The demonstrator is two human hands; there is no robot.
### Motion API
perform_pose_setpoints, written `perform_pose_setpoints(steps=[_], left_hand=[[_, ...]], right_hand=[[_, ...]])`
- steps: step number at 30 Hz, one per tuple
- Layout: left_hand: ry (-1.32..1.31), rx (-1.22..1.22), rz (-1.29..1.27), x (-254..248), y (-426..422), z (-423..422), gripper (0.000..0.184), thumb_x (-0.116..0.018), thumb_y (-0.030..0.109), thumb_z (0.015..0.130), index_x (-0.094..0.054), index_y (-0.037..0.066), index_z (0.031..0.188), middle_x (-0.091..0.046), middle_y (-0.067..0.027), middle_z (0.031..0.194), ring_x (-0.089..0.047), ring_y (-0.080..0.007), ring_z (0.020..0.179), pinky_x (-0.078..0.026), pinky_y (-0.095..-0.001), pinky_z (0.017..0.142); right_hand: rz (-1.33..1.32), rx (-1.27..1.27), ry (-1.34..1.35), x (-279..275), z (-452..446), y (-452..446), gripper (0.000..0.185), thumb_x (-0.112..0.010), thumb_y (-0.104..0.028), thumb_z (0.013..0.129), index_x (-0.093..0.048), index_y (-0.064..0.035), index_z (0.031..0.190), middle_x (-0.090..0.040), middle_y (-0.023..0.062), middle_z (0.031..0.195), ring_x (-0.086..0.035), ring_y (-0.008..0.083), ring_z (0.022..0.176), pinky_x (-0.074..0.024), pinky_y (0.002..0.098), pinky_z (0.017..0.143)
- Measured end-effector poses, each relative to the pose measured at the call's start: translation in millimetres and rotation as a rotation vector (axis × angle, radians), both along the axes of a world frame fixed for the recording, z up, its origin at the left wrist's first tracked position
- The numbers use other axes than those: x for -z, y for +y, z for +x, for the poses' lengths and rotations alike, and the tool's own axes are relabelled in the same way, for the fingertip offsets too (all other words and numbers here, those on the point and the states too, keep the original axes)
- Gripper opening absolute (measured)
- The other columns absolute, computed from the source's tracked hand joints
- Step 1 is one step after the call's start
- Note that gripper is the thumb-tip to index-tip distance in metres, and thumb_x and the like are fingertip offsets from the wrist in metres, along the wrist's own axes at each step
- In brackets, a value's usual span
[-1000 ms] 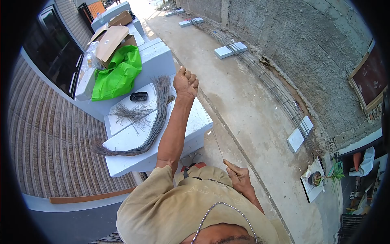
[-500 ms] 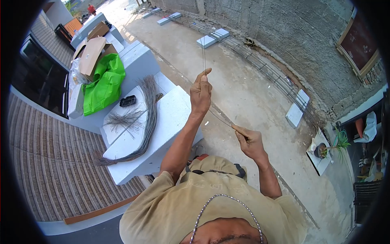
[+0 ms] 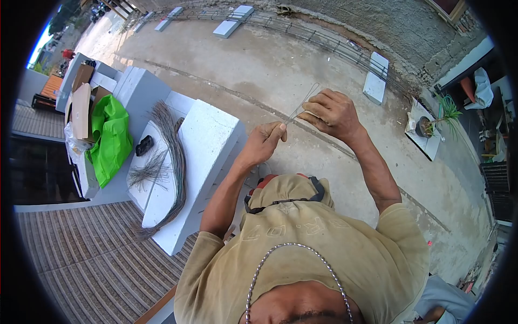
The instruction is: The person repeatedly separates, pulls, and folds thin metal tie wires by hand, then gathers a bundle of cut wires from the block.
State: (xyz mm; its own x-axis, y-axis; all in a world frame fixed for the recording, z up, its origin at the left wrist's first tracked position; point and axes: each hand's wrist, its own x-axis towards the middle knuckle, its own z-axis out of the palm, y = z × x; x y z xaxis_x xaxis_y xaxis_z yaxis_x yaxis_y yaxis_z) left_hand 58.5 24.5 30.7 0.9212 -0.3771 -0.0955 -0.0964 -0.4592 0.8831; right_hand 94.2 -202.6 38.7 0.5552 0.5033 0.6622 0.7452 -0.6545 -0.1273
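Observation:
A thin tie wire [image 3: 309,96], bent into a narrow loop at its upper end, runs between my hands. My left hand [image 3: 263,142] is closed, pinching the lower part of the wire between thumb and fingers. Up and to the right of it, my right hand [image 3: 333,113] has its fingers curled against the wire just below the loop; how firmly they grip is hard to see. To the left, a long bundle of wire [image 3: 176,156] lies on white blocks [image 3: 210,129]. Beside it are a small pile of short wires [image 3: 150,171] and a black plastic piece [image 3: 144,146].
A green bag [image 3: 110,143] and an opened cardboard box [image 3: 81,110] sit on blocks at left. A long rebar frame [image 3: 324,40] rests on white blocks [image 3: 376,78] along the rough wall. A potted plant [image 3: 426,128] stands at right.
My hands have come closer together, the right one rising toward the left. The wire, earlier stretched long between and above them, is now a short looped length. The view has shifted.

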Motion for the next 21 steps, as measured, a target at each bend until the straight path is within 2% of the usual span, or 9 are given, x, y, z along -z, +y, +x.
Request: perform_pose_setpoints(steps=[1,4,5,8,12,15,18,19,21], left_hand=[[0.041,-0.033,-0.063,7,2,-2,0.042,-0.041,0.039,0.098,-0.055,0.005,0.077,-0.041,0.0017,0.053,-0.039,-0.0075,0.052,-0.035,-0.0265,0.049],[0.291,-0.116,-0.235,-5,-2,-9,0.042,-0.04,0.04,0.099,-0.05,0.007,0.074,-0.038,0.0045,0.054,-0.036,-0.0067,0.051,-0.031,-0.0256,0.045],[0.401,-0.136,-0.288,-10,-4,-12,0.042,-0.039,0.04,0.099,-0.049,0.008,0.073,-0.037,0.0055,0.054,-0.035,-0.0064,0.051,-0.03,-0.0253,0.045],[0.336,-0.075,-0.161,-1,2,-12,0.042,-0.038,0.041,0.099,-0.051,0.008,0.076,-0.035,0.0062,0.056,-0.034,-0.0059,0.051,-0.029,-0.0251,0.045],[0.314,0.024,-0.194,3,14,-18,0.041,-0.04,0.04,0.098,-0.053,0.007,0.077,-0.034,0.0057,0.056,-0.033,-0.0056,0.052,-0.029,-0.0252,0.046],[0.189,0.093,-0.155,5,20,-22,0.039,-0.042,0.037,0.098,-0.053,0.006,0.078,-0.036,0.0036,0.055,-0.036,-0.0089,0.051,-0.033,-0.0284,0.048],[0.009,0.182,-0.042,3,27,-26,0.036,-0.043,0.034,0.097,-0.053,0.004,0.079,-0.044,-0.0036,0.052,-0.047,-0.0178,0.05,-0.039,-0.0362,0.05],[-0.025,0.191,0.07,-16,28,-33,0.035,-0.043,0.033,0.097,-0.053,0.003,0.08,-0.048,-0.0068,0.053,-0.052,-0.0221,0.052,-0.04,-0.0394,0.052],[-0.18,0.196,0.25,-24,39,-45,0.031,-0.044,0.031,0.096,-0.053,0.003,0.084,-0.052,-0.0115,0.054,-0.057,-0.0283,0.053,-0.043,-0.0434,0.051]], right_hand=[[0.018,0.046,-0.08,3,-4,2,0.032,-0.077,-0.027,0.072,-0.067,-0.0192,0.101,-0.064,-0.0009,0.093,-0.061,0.0153,0.089,-0.0515,0.031,0.074],[-0.02,0.077,-0.314,9,-18,14,0.041,-0.077,-0.033,0.072,-0.062,-0.0235,0.11,-0.059,-0.0035,0.109,-0.054,0.016,0.106,-0.0417,0.0356,0.098],[-0.101,0.026,-0.277,14,-22,21,0.042,-0.073,-0.039,0.075,-0.06,-0.0249,0.113,-0.057,-0.0045,0.114,-0.05,0.0154,0.114,-0.0287,0.0383,0.11],[-0.209,-0.065,-0.187,11,-27,33,0.044,-0.07,-0.042,0.078,-0.059,-0.0256,0.117,-0.057,-0.004,0.115,-0.05,0.0146,0.116,-0.0275,0.0388,0.111],[-0.208,-0.151,-0.11,14,-20,30,0.044,-0.068,-0.043,0.079,-0.058,-0.0252,0.118,-0.057,-0.0028,0.11,-0.049,0.0135,0.117,-0.0203,0.039,0.115],[-0.258,-0.192,-0.232,2,-18,31,0.043,-0.068,-0.041,0.079,-0.058,-0.0248,0.118,-0.058,-0.0031,0.094,-0.057,0.013,0.099,-0.0407,0.0367,0.099],[-0.389,-0.342,-0.033,19,-11,12,0.038,-0.07,-0.035,0.078,-0.061,-0.0207,0.113,-0.053,-0.0025,0.074,-0.058,0.0126,0.071,-0.0492,0.031,0.065],[-0.393,-0.373,-0.046,9,-12,14,0.034,-0.07,-0.033,0.078,-0.063,-0.0172,0.107,-0.049,-0.0016,0.068,-0.054,0.0136,0.061,-0.0442,0.0309,0.054],[-0.386,-0.434,-0.014,-20,-24,26,0.022,-0.069,-0.028,0.079,-0.063,-0.0113,0.093,-0.045,0.0009,0.06,-0.051,0.0166,0.05,-0.0403,0.0318,0.044]])
